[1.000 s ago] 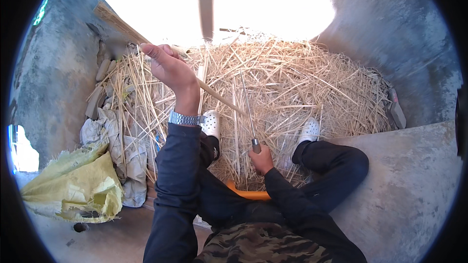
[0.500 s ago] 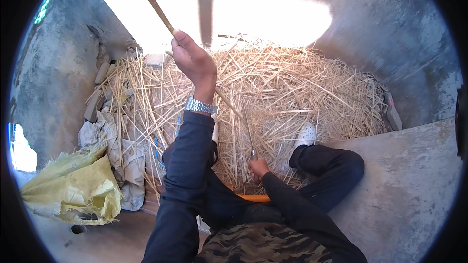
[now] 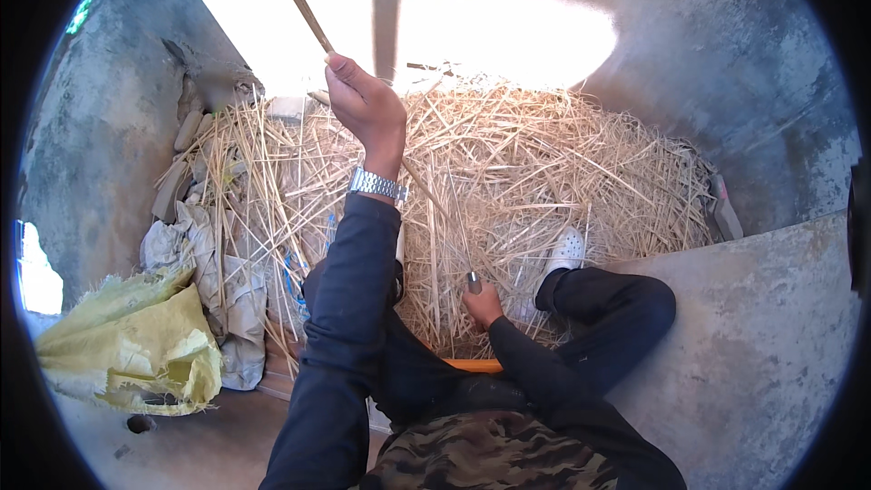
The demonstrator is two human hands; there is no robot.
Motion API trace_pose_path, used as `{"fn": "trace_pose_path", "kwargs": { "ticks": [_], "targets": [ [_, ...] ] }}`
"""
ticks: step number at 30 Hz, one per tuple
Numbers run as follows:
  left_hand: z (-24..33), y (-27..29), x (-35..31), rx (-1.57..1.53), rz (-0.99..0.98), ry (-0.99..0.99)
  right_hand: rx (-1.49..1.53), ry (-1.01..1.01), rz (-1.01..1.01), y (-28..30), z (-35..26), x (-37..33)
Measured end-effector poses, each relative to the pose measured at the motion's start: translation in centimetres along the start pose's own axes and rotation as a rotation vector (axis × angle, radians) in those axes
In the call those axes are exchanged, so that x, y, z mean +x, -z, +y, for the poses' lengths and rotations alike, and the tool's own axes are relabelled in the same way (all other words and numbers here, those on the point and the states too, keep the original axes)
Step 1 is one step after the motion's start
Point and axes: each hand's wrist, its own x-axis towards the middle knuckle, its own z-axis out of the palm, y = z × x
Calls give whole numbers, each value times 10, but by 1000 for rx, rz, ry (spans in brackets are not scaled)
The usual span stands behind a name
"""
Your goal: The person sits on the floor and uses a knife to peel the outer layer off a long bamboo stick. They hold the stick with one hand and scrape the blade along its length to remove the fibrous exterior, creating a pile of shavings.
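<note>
My left hand (image 3: pixel 365 107), with a metal-banded watch on its wrist, is raised ahead of me and closed around a thin wooden strip (image 3: pixel 305 5). The strip's upper part slants up and left past my thumb. Below the wrist a similar strip (image 3: pixel 425 186) runs down toward my right hand; whether it is the same piece is hidden. In front of my lap, my right hand (image 3: pixel 483 305) grips a knife (image 3: pixel 474 282) by its handle. Its narrow blade points away from me, near the lower end of the strip, and I cannot tell whether they touch.
Loose straw-like strips (image 3: pixel 562 145) cover the ground ahead, around my white clog (image 3: pixel 568 249). A torn yellow sack (image 3: pixel 136 345) and pale cloth (image 3: pixel 243 327) lie at left. A concrete wall (image 3: pixel 726 63) rises at right, above a concrete slab (image 3: pixel 753 327). Something orange (image 3: pixel 472 365) shows below my lap.
The strip in my left hand has shifted slightly right and up. The knife has turned a little, so its blade looks thinner. Both hands keep their hold.
</note>
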Motion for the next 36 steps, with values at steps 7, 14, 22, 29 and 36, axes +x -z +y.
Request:
{"fn": "trace_pose_path", "kwargs": {
  "ticks": [7, 14, 22, 29, 36],
  "targets": [
    [-1, 0, 0, -32, 12, -38, -226, 294, 192, -2, 44, 8],
    [-7, 1, 3, -225, -51, -57, 76, -10, 12, -1, 5, 0],
    [-9, 28, 11, -590, -355, 248, -68, -104, 18, 4, 33, 17],
    [-13, 34, 13, -505, -287, 224, -69, 178, 75, -1, -16, 4],
    [-14, 29, 9, -465, -228, 201, -117, -177, -3, 6, 50, 14]
  ]
}}
